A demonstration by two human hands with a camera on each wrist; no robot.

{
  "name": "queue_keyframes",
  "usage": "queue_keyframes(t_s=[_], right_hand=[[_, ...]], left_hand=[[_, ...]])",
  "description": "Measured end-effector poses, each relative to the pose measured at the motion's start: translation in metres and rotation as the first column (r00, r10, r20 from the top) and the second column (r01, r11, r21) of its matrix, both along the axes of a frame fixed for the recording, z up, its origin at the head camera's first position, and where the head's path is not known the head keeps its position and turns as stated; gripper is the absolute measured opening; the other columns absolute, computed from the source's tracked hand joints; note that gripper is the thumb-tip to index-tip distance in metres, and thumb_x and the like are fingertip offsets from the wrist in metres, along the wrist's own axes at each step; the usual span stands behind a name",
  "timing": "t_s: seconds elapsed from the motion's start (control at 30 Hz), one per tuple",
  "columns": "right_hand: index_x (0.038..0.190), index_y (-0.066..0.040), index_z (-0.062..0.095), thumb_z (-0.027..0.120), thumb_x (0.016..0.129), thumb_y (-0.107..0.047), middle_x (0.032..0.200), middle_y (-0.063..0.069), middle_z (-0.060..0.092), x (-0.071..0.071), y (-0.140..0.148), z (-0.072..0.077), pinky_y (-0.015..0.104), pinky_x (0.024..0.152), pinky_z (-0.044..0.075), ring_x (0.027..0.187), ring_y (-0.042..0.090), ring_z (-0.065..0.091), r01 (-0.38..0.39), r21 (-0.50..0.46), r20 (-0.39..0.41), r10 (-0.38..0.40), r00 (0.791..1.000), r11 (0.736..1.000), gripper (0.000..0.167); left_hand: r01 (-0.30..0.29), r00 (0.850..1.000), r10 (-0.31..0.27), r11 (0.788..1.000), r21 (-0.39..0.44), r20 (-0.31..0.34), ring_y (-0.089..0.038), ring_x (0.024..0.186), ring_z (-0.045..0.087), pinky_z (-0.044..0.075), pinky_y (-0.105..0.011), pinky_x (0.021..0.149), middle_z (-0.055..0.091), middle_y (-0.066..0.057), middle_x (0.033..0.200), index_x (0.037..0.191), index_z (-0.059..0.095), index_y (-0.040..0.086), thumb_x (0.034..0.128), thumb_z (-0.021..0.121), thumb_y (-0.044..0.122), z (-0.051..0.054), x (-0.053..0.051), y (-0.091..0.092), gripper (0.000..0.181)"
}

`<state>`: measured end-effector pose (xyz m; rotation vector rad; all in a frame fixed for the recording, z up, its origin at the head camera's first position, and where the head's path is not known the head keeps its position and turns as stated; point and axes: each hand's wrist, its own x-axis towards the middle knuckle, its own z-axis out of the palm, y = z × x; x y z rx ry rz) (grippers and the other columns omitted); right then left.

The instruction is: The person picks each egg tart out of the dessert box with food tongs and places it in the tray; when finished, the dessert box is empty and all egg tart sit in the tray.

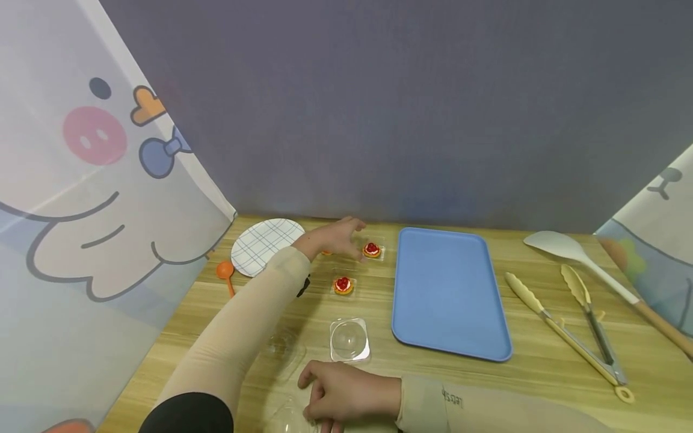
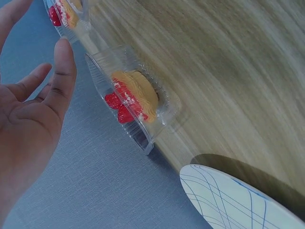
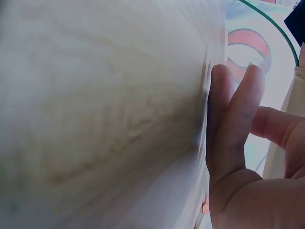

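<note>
My left hand [image 1: 337, 237] reaches over the back of the table, fingers apart and holding nothing, between a tart [image 1: 372, 249] and another mostly hidden under it. The left wrist view has the open palm [image 2: 33, 109] beside a fruit tart [image 2: 136, 98] in a clear container [image 2: 167, 112]; a second boxed tart [image 2: 69, 13] is at the top. Another tart [image 1: 343, 285] sits nearer. At the front edge, my right hand [image 1: 346, 394] has bent, parted fingers beside clear plastic [image 1: 287, 418]. Its fingers [image 3: 233, 119] look empty next to a blurred pale surface in the right wrist view.
A checked plate [image 1: 262, 243] and an orange spoon [image 1: 224, 270] lie at the left. An empty clear container [image 1: 349, 340] stands in front of the tarts. Right of it are a blue tray [image 1: 449, 294], tongs [image 1: 582, 349] and a long-handled white ladle [image 1: 557, 245].
</note>
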<state>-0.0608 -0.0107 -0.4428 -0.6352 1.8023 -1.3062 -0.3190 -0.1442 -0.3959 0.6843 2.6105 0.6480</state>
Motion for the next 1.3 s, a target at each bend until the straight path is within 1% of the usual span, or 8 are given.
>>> queue_keyframes(t_s=[0.2, 0.4, 0.57, 0.77, 0.93, 1.0, 1.17, 1.3], right_hand=[[0.122, -0.014, 0.062, 0.067, 0.093, 0.000, 0.075, -0.001, 0.069, -0.006, 0.010, 0.002, 0.029, 0.049, 0.059, 0.050, 0.012, 0.067, 0.030, 0.028, -0.046, -0.029, 0.999, 0.999, 0.033], [0.119, -0.015, 0.061, 0.069, 0.095, -0.003, 0.071, -0.001, 0.066, -0.012, 0.022, 0.008, 0.028, 0.047, 0.055, 0.046, 0.013, 0.064, 0.064, 0.067, -0.130, -0.055, 0.990, 0.996, 0.028], [0.120, -0.015, 0.061, 0.070, 0.097, -0.005, 0.070, -0.002, 0.066, -0.019, 0.027, 0.011, 0.027, 0.048, 0.055, 0.048, 0.014, 0.063, 0.082, 0.094, -0.164, -0.066, 0.984, 0.992, 0.027], [0.124, -0.012, 0.060, 0.075, 0.097, -0.016, 0.067, -0.011, 0.066, -0.021, 0.033, 0.016, 0.021, 0.055, 0.054, 0.048, 0.005, 0.060, 0.064, 0.121, -0.284, -0.027, 0.958, 0.991, 0.031], [0.125, -0.013, 0.062, 0.077, 0.098, -0.023, 0.072, -0.017, 0.068, -0.024, 0.042, 0.025, 0.018, 0.060, 0.052, 0.053, 0.000, 0.061, 0.065, 0.129, -0.366, -0.013, 0.930, 0.990, 0.033], [0.124, -0.013, 0.062, 0.077, 0.098, -0.025, 0.075, -0.018, 0.068, -0.024, 0.047, 0.029, 0.019, 0.058, 0.052, 0.054, -0.001, 0.062, 0.075, 0.120, -0.375, -0.024, 0.927, 0.990, 0.032], [0.125, -0.010, 0.063, 0.077, 0.098, -0.024, 0.078, -0.010, 0.070, -0.026, 0.061, 0.036, 0.025, 0.047, 0.054, 0.053, 0.012, 0.068, 0.112, 0.064, -0.321, -0.086, 0.943, 0.992, 0.033], [0.130, -0.008, 0.062, 0.074, 0.100, -0.025, 0.085, -0.001, 0.073, -0.032, 0.074, 0.041, 0.030, 0.047, 0.058, 0.053, 0.022, 0.071, 0.137, 0.043, -0.287, -0.119, 0.951, 0.990, 0.036]], left_hand=[[0.002, 1.000, -0.002, 1.000, -0.005, 0.005, -0.034, 0.156, 0.041, 0.040, -0.050, 0.128, 0.040, -0.013, 0.167, 0.165, 0.033, 0.005, 0.0855, 0.089, 0.035, 0.002, 0.002, 0.000, 0.102], [0.007, 1.000, -0.008, 1.000, -0.027, -0.006, -0.033, 0.156, 0.041, 0.040, -0.049, 0.128, 0.040, -0.012, 0.168, 0.166, 0.033, 0.007, 0.0862, 0.088, 0.037, 0.005, 0.003, -0.002, 0.101], [0.018, 1.000, -0.018, 0.999, -0.027, -0.007, -0.033, 0.156, 0.040, 0.040, -0.049, 0.128, 0.039, -0.013, 0.167, 0.166, 0.033, 0.006, 0.0867, 0.087, 0.038, 0.007, 0.003, -0.002, 0.101], [0.013, 1.000, -0.013, 1.000, -0.014, -0.011, -0.031, 0.156, 0.040, 0.039, -0.048, 0.128, 0.040, -0.013, 0.167, 0.165, 0.034, 0.005, 0.0861, 0.088, 0.038, 0.008, 0.002, -0.003, 0.101], [0.011, 1.000, -0.011, 1.000, 0.003, -0.009, -0.034, 0.156, 0.041, 0.039, -0.050, 0.128, 0.041, -0.016, 0.167, 0.165, 0.035, 0.005, 0.0856, 0.088, 0.039, 0.011, 0.001, -0.006, 0.101], [0.010, 1.000, -0.010, 1.000, 0.019, -0.015, -0.036, 0.149, 0.049, 0.041, -0.050, 0.127, 0.042, -0.016, 0.166, 0.165, 0.035, 0.004, 0.0865, 0.087, 0.038, 0.013, 0.002, -0.008, 0.100], [-0.005, 1.000, 0.006, 0.998, 0.060, -0.023, -0.034, 0.127, 0.065, 0.050, -0.048, 0.119, 0.042, -0.015, 0.168, 0.165, 0.034, 0.002, 0.0905, 0.085, 0.034, 0.017, 0.003, -0.018, 0.095], [-0.032, 0.999, 0.034, 0.998, 0.046, -0.027, -0.036, 0.134, 0.062, 0.048, -0.050, 0.120, 0.042, -0.016, 0.167, 0.164, 0.035, 0.003, 0.0936, 0.082, 0.034, 0.017, 0.005, -0.027, 0.090]])
